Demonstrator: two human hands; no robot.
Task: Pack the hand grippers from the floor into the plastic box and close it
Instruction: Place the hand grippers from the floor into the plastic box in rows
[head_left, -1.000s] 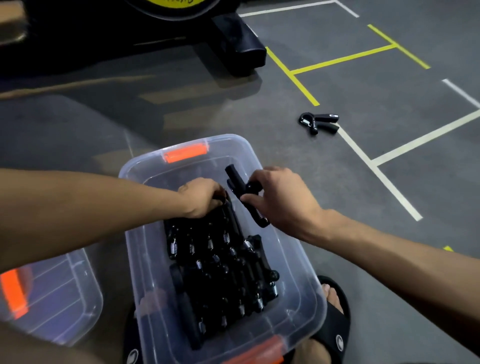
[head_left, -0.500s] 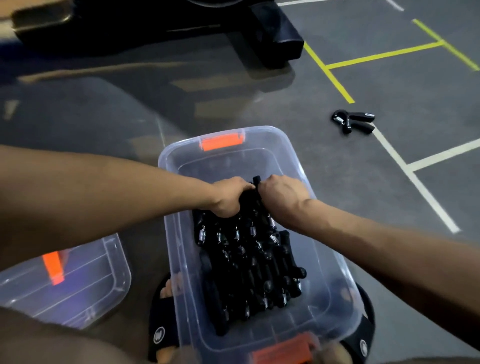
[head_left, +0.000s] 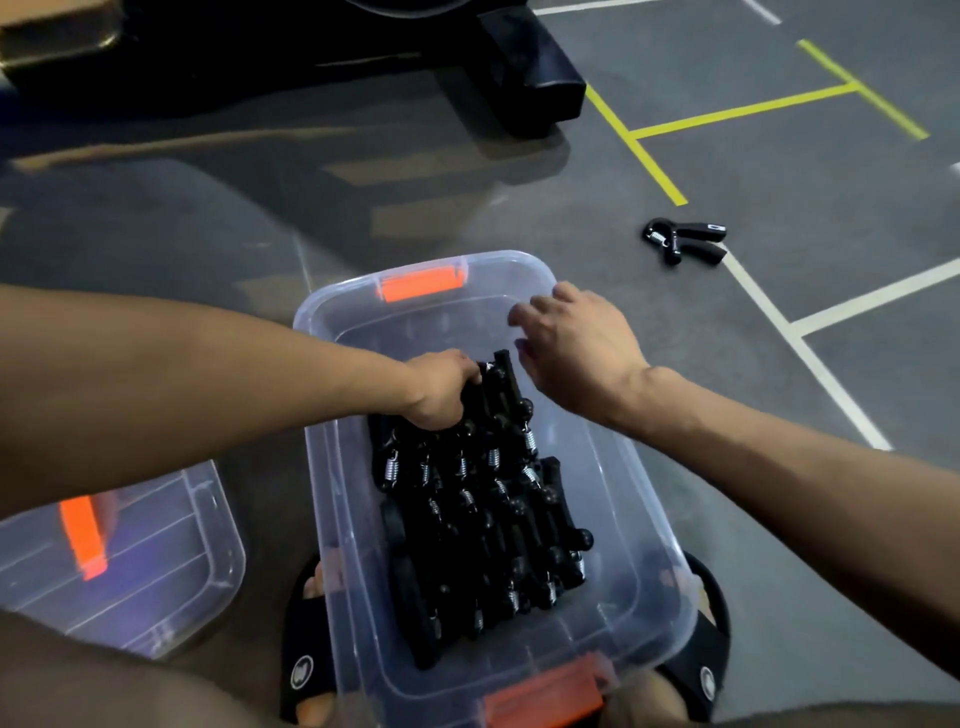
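Note:
A clear plastic box (head_left: 660, 551) with orange latches stands on the floor between my feet. Several black hand grippers (head_left: 478, 514) with steel springs lie packed in a row inside it. My left hand (head_left: 441, 389) is inside the box, its fingers curled over the far end of the row. My right hand (head_left: 571, 343) hovers above the box's far right part, fingers loose and holding nothing. One more black hand gripper (head_left: 684, 240) lies on the floor beyond the box to the right, by a white line.
The box's clear lid (head_left: 130, 561) with an orange latch lies on the floor at my left. A black machine base (head_left: 530, 67) stands at the back. Yellow and white lines mark the grey floor. My sandals (head_left: 701, 649) flank the box.
My right hand has let go of the gripper it set into the row and lifted up and away to the right. My left hand stays on the row's far end.

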